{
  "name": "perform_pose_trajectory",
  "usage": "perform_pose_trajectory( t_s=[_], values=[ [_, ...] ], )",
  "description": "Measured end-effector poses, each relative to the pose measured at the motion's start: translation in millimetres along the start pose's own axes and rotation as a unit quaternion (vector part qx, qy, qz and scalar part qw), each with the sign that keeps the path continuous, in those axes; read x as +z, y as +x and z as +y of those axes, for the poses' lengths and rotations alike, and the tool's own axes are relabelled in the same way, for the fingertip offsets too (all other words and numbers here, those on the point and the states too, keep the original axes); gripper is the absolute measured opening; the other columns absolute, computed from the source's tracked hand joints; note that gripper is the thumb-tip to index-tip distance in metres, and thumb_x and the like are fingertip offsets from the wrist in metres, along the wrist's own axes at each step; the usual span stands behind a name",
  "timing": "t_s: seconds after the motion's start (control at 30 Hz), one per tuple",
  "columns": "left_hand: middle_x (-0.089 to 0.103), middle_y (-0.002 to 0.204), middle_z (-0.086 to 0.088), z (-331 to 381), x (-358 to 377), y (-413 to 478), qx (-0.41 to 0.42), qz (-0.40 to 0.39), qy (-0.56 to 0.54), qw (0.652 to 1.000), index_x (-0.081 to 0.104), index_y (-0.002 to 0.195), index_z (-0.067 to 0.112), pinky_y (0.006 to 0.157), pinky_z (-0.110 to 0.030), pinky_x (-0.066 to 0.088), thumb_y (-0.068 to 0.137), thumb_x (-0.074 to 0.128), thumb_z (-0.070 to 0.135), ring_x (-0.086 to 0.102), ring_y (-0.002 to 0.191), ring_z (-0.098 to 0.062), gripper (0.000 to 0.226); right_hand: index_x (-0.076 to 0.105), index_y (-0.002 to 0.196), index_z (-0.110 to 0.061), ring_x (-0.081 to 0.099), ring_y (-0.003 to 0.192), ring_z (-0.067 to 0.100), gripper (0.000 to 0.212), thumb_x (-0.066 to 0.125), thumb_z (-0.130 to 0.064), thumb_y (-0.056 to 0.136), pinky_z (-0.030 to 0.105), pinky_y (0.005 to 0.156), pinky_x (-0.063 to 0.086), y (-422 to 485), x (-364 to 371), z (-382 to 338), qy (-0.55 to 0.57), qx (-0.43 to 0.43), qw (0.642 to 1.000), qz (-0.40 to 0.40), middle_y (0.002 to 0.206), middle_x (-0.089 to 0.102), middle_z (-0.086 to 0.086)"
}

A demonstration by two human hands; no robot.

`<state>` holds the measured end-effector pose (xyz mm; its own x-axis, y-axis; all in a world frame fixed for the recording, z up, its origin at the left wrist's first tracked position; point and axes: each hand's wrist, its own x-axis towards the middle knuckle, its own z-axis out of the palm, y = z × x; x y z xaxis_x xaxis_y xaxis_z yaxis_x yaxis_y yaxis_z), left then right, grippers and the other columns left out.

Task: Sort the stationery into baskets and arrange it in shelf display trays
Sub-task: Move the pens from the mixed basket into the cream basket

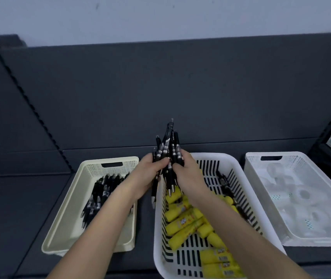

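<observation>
Two bare hands meet above the gap between two baskets, the left hand (154,170) and the right hand (186,171) both closed around one bundle of black pens (168,156). The pens are held nearly upright, tips down, fanned and uneven at the top, probably so they can be squared up before being laid down together. The bundle holds roughly a dozen pens; they overlap too much for an exact count. To the left, near the shelf's back edge, a cream basket (67,228) already holds a loose pile of matching black pens (102,195), likely where this handful belongs. Directly below the hands, a white slotted basket (158,228) holds about ten yellow glue sticks (182,222) and a few stray black pens (226,183) along its right wall. At the right, a third white basket (261,198) holds several clear tape rolls (303,195), too pale to count.
</observation>
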<state>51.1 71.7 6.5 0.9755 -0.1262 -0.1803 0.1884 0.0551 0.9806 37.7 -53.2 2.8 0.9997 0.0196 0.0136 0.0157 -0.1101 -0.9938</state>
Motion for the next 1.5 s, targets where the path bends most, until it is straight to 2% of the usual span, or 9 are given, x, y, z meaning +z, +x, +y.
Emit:
perform_pose_trajectory(
  t_s=[0.27,0.4,0.47,0.8,0.97,1.07,1.17,1.33,1.5],
  values=[
    [0.075,0.092,-0.009,-5,-86,-38,-0.021,0.089,0.01,0.996,0.066,0.104,0.011,0.065,-0.03,0.057,0.094,0.057,0.013,0.072,0.081,-0.022,0.013,0.053,0.12,-0.029,0.059,0.096,0.0,0.04,0.045,-0.002,0.092,0.013,0.076,0.046,-9,88,0,0.018,0.028,0.995,-0.089,0.105,0.062,-0.014],
    [0.074,0.096,-0.012,-21,-121,-47,-0.055,0.142,0.022,0.988,0.065,0.108,0.011,0.073,-0.037,0.058,0.094,0.059,0.013,0.072,0.086,-0.027,0.016,0.056,0.12,-0.022,0.065,0.099,0.02,0.041,0.046,0.003,0.089,0.039,0.089,0.054,-14,121,5,0.043,0.09,0.983,-0.152,0.109,0.066,0.007],
    [0.074,0.096,-0.013,-30,-133,-48,-0.071,0.157,0.042,0.984,0.065,0.107,0.011,0.078,-0.043,0.057,0.093,0.059,0.011,0.071,0.088,-0.03,0.015,0.057,0.119,-0.022,0.067,0.097,0.023,0.04,0.046,0.003,0.089,0.043,0.089,0.054,-13,133,9,0.032,0.117,0.978,-0.17,0.108,0.067,0.009],
    [0.068,0.068,-0.007,-52,-156,-45,-0.122,0.212,0.095,0.965,0.063,0.088,0.007,0.047,-0.024,0.048,0.091,0.06,0.006,0.065,0.053,-0.017,0.004,0.061,0.102,-0.014,0.066,0.094,0.023,0.023,0.054,0.0,0.085,0.038,0.085,0.055,-13,144,26,-0.062,0.136,0.973,-0.176,0.1,0.067,0.008],
    [0.068,0.098,-0.011,-44,-150,-39,-0.081,0.262,0.178,0.945,0.062,0.099,0.009,0.087,-0.042,0.052,0.088,0.063,0.01,0.065,0.091,-0.03,0.012,0.056,0.123,-0.015,0.059,0.102,0.014,0.037,0.058,-0.009,0.087,0.026,0.088,0.049,-8,129,23,-0.097,0.1,0.975,-0.173,0.117,0.061,0.002],
    [0.066,0.1,0.0,-35,-136,-38,-0.043,0.278,0.268,0.922,0.062,0.102,0.017,0.086,-0.035,0.049,0.084,0.068,0.021,0.063,0.097,-0.025,0.019,0.056,0.127,-0.015,0.054,0.111,0.012,0.039,0.057,-0.008,0.088,0.03,0.096,0.048,-5,111,20,-0.107,0.081,0.98,-0.149,0.121,0.057,0.0],
    [0.066,0.108,0.002,-28,-114,-37,0.019,0.264,0.391,0.882,0.065,0.11,0.017,0.085,-0.031,0.047,0.082,0.069,0.03,0.06,0.102,-0.021,0.031,0.06,0.119,-0.012,0.062,0.103,0.019,0.031,0.054,-0.005,0.09,0.038,0.088,0.055,-6,83,19,-0.097,0.064,0.986,-0.117,0.109,0.063,0.0],
    [0.06,0.099,0.004,-27,-65,-29,0.133,0.154,0.394,0.896,0.066,0.11,0.013,0.082,-0.025,0.041,0.084,0.068,0.025,0.057,0.098,-0.014,0.028,0.066,0.111,-0.012,0.064,0.098,0.016,0.024,0.053,-0.005,0.091,0.036,0.088,0.054,-11,21,23,-0.169,0.024,0.985,-0.03,0.1,0.064,-0.004],
    [0.063,0.103,0.005,-35,-11,-9,0.147,0.057,0.38,0.912,0.065,0.111,0.016,0.068,-0.007,0.039,0.086,0.066,0.023,0.059,0.092,-0.008,0.026,0.07,0.103,-0.012,0.063,0.093,0.015,0.022,0.054,-0.005,0.089,0.037,0.088,0.053,-11,-39,28,-0.228,0.024,0.973,0.03,0.099,0.067,0.0]
  ],
)
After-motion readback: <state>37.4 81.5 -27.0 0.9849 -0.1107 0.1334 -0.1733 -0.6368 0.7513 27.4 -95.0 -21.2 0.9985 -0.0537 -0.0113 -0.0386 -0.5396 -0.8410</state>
